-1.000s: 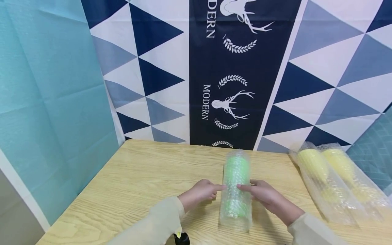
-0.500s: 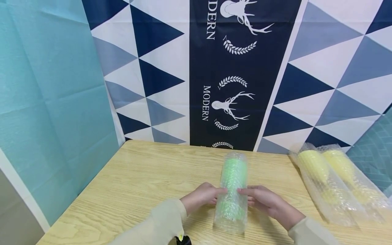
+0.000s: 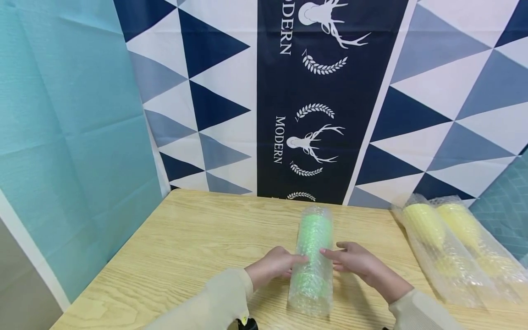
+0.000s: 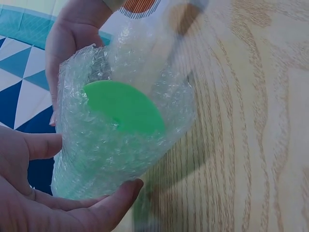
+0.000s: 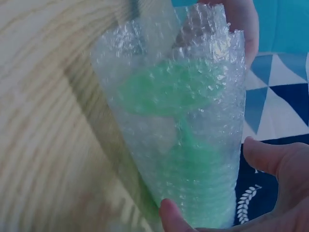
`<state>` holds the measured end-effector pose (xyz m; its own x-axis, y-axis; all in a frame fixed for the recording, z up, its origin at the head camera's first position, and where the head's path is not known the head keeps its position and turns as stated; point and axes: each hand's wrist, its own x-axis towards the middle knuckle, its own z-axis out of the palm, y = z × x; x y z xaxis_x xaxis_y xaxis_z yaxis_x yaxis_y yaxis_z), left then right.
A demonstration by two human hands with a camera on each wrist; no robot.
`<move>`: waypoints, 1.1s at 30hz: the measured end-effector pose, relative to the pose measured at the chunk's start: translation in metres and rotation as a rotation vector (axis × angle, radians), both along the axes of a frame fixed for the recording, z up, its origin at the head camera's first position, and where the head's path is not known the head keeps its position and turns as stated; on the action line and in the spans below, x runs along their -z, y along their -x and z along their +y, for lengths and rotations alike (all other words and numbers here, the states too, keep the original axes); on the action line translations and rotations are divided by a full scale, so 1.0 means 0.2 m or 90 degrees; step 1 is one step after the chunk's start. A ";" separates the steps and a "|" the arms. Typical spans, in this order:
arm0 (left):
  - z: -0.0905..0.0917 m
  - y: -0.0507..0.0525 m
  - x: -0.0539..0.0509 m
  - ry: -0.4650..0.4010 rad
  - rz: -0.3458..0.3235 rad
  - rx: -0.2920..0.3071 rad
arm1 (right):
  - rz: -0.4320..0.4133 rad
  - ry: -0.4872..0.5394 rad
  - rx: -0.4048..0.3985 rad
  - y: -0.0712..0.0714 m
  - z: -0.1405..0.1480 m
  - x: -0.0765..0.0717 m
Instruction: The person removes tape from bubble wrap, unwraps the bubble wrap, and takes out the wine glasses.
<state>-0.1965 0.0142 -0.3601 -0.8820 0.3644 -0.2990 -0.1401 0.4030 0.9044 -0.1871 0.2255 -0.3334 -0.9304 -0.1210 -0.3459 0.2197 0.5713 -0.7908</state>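
A green object (image 3: pixel 314 238) lies inside a roll of clear bubble wrap (image 3: pixel 309 305) near the table's front. The left hand (image 3: pixel 274 265) holds the roll's left side, thumb over the top and fingers beneath; the left wrist view shows its curled fingers (image 4: pixel 120 198) under the wrap. On the roll's right side, the right hand (image 3: pixel 363 266) has its thumb against the wrap and lower fingers beside and under it, while one finger is spread away. Through the open end of the wrap, a green disc (image 4: pixel 125 106) shows. A narrower green neck (image 5: pixel 183 130) is visible below it.
Two bubble-wrapped yellow objects (image 3: pixel 425 224) (image 3: pixel 459 222) lie side by side at the right of the wooden table (image 3: pixel 198 224). A patterned cloth (image 3: pixel 222 160) hangs behind, with a teal cloth (image 3: pixel 82 137) at the left.
The roll has shifted slightly left and toward the front. Both hands moved with it; the right hand's upper finger, close to the roll half a second ago, is now lifted away.
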 end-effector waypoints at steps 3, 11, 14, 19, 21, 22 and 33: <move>0.00 0.00 0.00 0.002 -0.002 -0.001 | 0.026 -0.052 0.001 0.01 -0.02 -0.01; -0.03 -0.01 0.00 -0.029 -0.011 -0.007 | 0.061 -0.052 -0.010 0.01 -0.06 0.04; -0.04 0.00 0.00 -0.045 -0.024 -0.014 | 0.065 -0.027 -0.016 0.00 -0.07 0.05; -0.04 0.00 0.00 -0.033 -0.017 -0.016 | 0.048 0.043 -0.040 -0.01 -0.08 0.08; -0.04 0.00 0.00 -0.020 -0.008 -0.018 | 0.034 0.074 -0.039 -0.02 -0.09 0.08; -0.04 0.00 0.01 -0.015 -0.004 -0.021 | 0.027 0.086 -0.037 -0.02 -0.09 0.09; -0.02 0.00 0.00 -0.011 0.024 -0.082 | 0.000 0.160 -0.025 -0.02 -0.10 0.14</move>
